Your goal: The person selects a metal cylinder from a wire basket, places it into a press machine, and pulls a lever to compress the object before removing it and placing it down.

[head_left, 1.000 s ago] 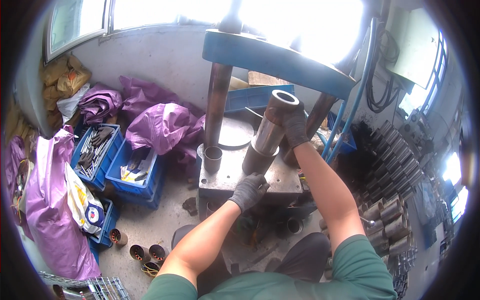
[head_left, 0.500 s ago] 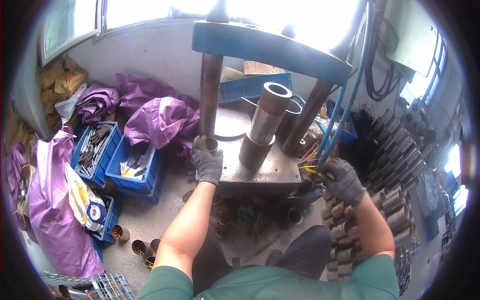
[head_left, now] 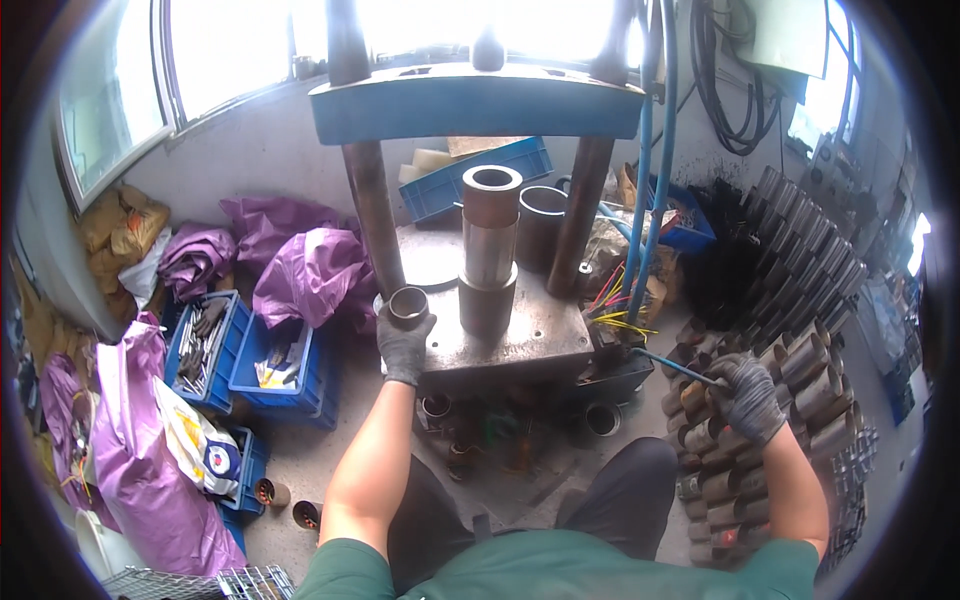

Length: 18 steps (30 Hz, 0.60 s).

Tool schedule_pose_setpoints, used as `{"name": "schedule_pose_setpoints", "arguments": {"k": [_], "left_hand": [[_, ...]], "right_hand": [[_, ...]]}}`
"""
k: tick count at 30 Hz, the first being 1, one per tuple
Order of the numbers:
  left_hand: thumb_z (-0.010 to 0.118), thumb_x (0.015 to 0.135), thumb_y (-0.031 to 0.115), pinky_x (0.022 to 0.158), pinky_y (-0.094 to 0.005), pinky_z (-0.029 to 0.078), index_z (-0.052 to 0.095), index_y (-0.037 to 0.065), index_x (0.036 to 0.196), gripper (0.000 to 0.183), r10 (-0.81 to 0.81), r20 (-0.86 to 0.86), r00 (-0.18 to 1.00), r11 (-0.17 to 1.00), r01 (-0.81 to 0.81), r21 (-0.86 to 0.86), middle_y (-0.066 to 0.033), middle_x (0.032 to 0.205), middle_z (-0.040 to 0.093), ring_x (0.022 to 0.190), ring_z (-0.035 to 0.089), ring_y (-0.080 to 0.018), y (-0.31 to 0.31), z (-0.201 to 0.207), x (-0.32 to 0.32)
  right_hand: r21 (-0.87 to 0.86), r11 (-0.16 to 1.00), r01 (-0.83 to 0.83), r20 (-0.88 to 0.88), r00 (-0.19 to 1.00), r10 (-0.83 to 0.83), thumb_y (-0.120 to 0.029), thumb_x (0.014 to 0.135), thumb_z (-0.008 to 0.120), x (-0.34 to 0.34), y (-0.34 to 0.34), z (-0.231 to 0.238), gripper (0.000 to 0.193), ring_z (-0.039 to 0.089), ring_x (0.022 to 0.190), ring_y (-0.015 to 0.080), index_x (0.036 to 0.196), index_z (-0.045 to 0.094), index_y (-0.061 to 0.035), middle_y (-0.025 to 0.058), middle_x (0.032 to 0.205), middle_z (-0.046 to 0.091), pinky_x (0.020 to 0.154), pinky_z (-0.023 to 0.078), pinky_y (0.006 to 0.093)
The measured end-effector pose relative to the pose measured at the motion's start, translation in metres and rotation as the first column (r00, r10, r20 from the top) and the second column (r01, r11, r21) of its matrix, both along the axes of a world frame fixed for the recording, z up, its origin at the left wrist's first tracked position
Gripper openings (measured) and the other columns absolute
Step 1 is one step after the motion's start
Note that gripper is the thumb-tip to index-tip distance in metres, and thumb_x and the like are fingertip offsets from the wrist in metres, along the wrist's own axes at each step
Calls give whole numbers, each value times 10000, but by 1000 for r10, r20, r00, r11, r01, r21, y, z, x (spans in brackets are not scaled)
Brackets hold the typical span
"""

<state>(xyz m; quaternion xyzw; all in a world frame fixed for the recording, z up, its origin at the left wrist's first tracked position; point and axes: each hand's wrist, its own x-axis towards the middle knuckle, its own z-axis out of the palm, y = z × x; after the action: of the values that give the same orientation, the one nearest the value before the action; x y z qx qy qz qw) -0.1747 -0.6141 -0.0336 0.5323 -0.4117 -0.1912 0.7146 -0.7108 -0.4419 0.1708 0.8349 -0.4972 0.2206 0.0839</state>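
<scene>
My left hand (head_left: 402,345), in a grey glove, is closed round a short metal ring (head_left: 409,304) at the left front corner of the press table (head_left: 520,350). My gloved right hand (head_left: 752,396) grips a thin blue lever (head_left: 676,367) to the right of the press. On the table, a shiny metal cylinder (head_left: 489,250) stands upright in a darker sleeve (head_left: 487,305), with a thick brown collar (head_left: 491,192) on top. A wider open tube (head_left: 543,230) stands behind it. To the left lies a round metal plate (head_left: 430,262).
The blue crossbeam (head_left: 470,108) rests on two steel posts, with blue hoses (head_left: 662,150) at its right. Many metal tubes (head_left: 800,400) are stacked on the right. Blue crates (head_left: 285,375) and purple sacks (head_left: 150,450) sit left. Yellow and red wires (head_left: 620,315) hang near the lever.
My view has swung right and back. My right hand has moved outward, away from the press, and the blue lever now shows in it. My left hand still holds the ring at the table corner.
</scene>
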Motion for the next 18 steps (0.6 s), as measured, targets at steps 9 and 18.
{"name": "schedule_pose_setpoints", "arguments": {"k": [9,18], "left_hand": [[858,794,13,887,-308,568,490,49,1347,665,-287,188,939,871,338,-357,-69,1239,638,1089,654,-182,27,116,-83],[768,890,-28,895,-312,593,549,41,1263,437,-360,219,907,762,421,-492,-57,1102,675,1016,679,-162,-48,228,-107]], "right_hand": [[-432,898,81,12,996,-85,-501,892,770,15,-82,38,472,675,924,360,1059,655,-74,150,1018,700,810,546,441],[-307,920,243,128,969,-213,-149,899,748,22,-135,67,204,694,980,363,1059,735,-25,190,1026,719,883,564,440]]}}
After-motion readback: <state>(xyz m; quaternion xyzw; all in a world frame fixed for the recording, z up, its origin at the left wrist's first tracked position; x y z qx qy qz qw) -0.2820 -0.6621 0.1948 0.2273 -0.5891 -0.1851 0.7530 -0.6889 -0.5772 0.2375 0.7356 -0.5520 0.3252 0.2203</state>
